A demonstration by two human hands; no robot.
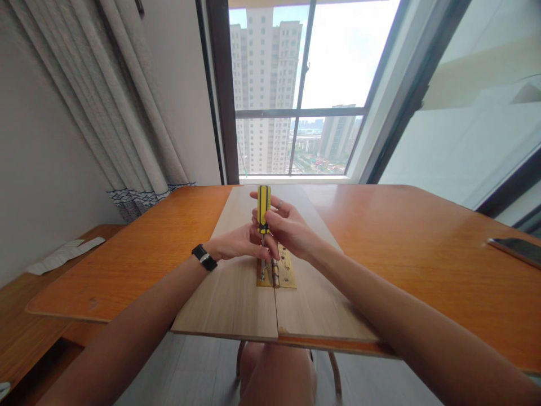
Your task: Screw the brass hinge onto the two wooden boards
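Observation:
A yellow and black screwdriver point(264, 210) stands upright over a brass hinge point(288, 272). My right hand point(291, 225) grips its handle between thumb and fingers, with the index finger stretched out behind it. Lower down, my left hand point(243, 242) closes its thumb and fingers round the shaft. The tip meets the left leaf of the hinge near its front edge, at what looks like a screw. Two pale wooden boards, a left board point(228, 304) and a right board point(321, 304), lie side by side, and the hinge spans their seam. My hands hide the far part of the hinge.
The boards lie on an orange-brown wooden table point(393, 225). A phone point(518, 248) rests at the far right edge. White strips point(65, 255) lie on a lower surface at left, below a grey curtain point(127, 113). A window point(296, 113) is behind the table.

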